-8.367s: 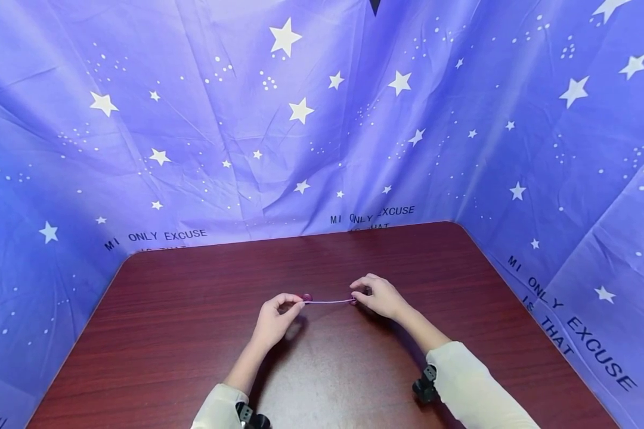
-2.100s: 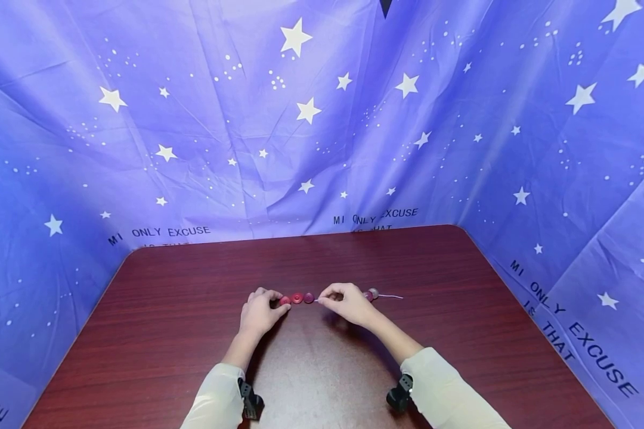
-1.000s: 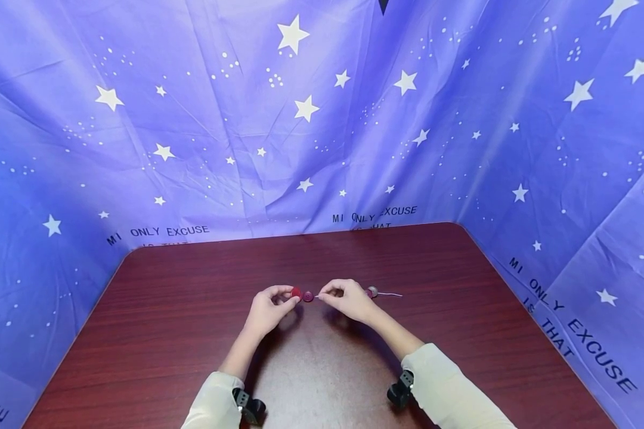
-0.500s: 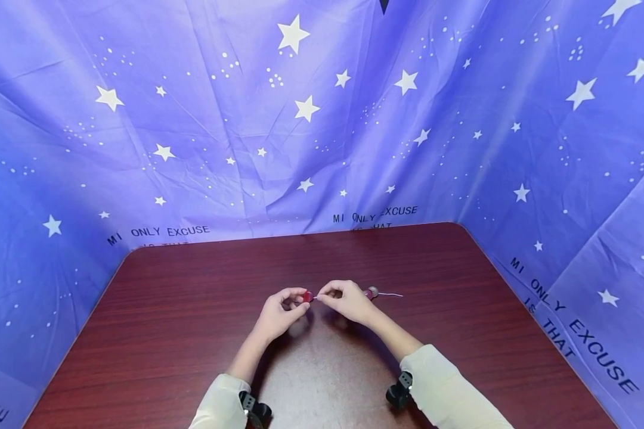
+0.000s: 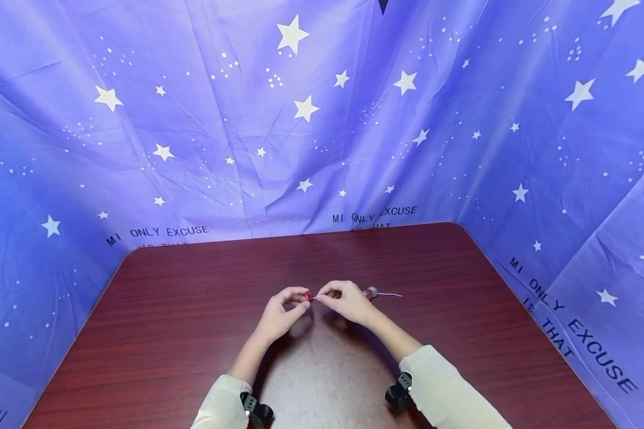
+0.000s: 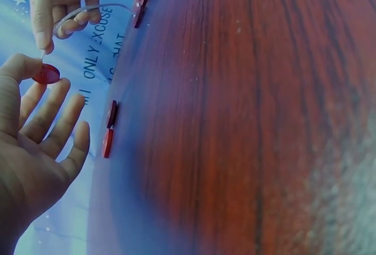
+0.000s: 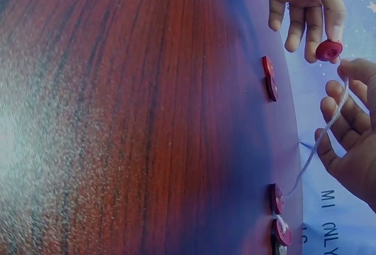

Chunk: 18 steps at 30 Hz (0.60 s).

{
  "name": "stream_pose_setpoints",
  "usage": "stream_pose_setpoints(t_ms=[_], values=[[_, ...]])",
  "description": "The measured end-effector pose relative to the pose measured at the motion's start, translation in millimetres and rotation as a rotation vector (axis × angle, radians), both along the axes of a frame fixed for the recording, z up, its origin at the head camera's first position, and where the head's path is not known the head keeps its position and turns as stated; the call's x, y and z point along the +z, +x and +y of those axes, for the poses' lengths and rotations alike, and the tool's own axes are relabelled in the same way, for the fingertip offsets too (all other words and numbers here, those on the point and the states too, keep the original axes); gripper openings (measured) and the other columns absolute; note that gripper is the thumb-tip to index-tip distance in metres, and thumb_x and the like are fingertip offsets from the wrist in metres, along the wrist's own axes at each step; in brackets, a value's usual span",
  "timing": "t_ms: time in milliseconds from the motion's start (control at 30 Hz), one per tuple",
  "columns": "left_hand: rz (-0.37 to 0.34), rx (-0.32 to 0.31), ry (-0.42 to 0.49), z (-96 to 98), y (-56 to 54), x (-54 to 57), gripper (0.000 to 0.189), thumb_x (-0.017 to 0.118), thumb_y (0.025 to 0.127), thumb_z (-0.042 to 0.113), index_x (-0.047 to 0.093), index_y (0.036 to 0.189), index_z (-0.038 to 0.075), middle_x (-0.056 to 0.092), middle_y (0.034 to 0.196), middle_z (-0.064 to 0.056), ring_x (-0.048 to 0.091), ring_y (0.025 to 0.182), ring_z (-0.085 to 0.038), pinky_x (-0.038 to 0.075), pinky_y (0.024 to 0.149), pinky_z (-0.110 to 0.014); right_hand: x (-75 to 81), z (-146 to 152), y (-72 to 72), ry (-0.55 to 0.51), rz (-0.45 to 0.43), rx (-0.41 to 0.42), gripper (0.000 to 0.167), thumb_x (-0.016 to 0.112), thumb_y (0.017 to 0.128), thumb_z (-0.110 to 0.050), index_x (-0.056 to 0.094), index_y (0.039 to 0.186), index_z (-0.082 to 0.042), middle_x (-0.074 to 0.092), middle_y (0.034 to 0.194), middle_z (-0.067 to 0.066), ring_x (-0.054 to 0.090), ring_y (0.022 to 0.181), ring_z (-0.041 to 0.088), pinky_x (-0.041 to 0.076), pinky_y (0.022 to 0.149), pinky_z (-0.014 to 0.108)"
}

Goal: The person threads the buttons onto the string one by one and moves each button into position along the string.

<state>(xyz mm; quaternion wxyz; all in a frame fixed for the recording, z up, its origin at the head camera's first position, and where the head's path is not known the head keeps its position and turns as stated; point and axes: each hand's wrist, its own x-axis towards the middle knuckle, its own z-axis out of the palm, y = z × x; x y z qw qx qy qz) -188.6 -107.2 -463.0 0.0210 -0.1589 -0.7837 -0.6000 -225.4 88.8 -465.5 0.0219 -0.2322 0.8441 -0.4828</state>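
Observation:
My left hand (image 5: 280, 314) pinches a red button (image 6: 47, 74) on edge between thumb and fingertips, above the table. Close to it, my right hand (image 5: 349, 302) pinches a pale string (image 7: 323, 131) near its end, with the tip right at the face of the button in the right wrist view. From there the string droops to a dark red button (image 7: 277, 199), a red one (image 7: 282, 231) and a grey one (image 5: 373, 291), strung together on the table. A thin string tail (image 5: 390, 294) runs out to the right beyond them.
A loose red button (image 6: 107, 143) and a dark red button (image 6: 112, 114) lie side by side on the brown wooden table (image 5: 166, 333), beneath the hands. A blue star-printed curtain (image 5: 220, 119) stands around the back and sides.
The left hand has taken a red button from the row on the table and brought it right, up to the string end. The right hand has hardly moved over the last two seconds.

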Motion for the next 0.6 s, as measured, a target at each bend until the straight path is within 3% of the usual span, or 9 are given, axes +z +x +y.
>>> stream_pose_setpoints(t_ms=[233, 367, 600], values=[[-0.058, -0.042, 0.067, 0.4, -0.1, -1.9, 0.028, 0.059, 0.086, -0.003, 0.057, 0.114, -0.010, 0.064, 0.102, -0.029, 0.064, 0.089, -0.033, 0.055, 0.071, -0.048, 0.4, -1, 0.9, 0.029, 0.023, -0.033, 0.008, 0.066, 0.086, -0.019, 0.070, 0.086, -0.012, 0.064, 0.072, -0.003, 0.053, 0.066, 0.003, 0.045, 0.061, 0.017], [-0.099, -0.045, 0.102, 1.0, -2.9, -7.0, 0.029, 0.058, 0.088, -0.002, 0.056, 0.117, -0.009, 0.063, 0.105, -0.030, 0.060, 0.094, -0.047, 0.053, 0.070, -0.051, 0.8, -2, 1.9, 0.030, 0.024, -0.036, 0.007, 0.066, 0.086, -0.018, 0.069, 0.086, -0.011, 0.063, 0.072, -0.003, 0.053, 0.065, 0.003, 0.045, 0.060, 0.018], [-0.143, -0.030, 0.138, 1.0, -13.2, -26.4, 0.033, 0.059, 0.090, 0.004, 0.056, 0.122, -0.002, 0.064, 0.109, -0.025, 0.060, 0.097, -0.045, 0.054, 0.064, -0.050, 3.2, -2, 4.3, 0.030, 0.013, -0.036, 0.007, 0.065, 0.086, -0.017, 0.069, 0.086, -0.011, 0.061, 0.071, -0.003, 0.052, 0.064, 0.004, 0.044, 0.059, 0.017]])
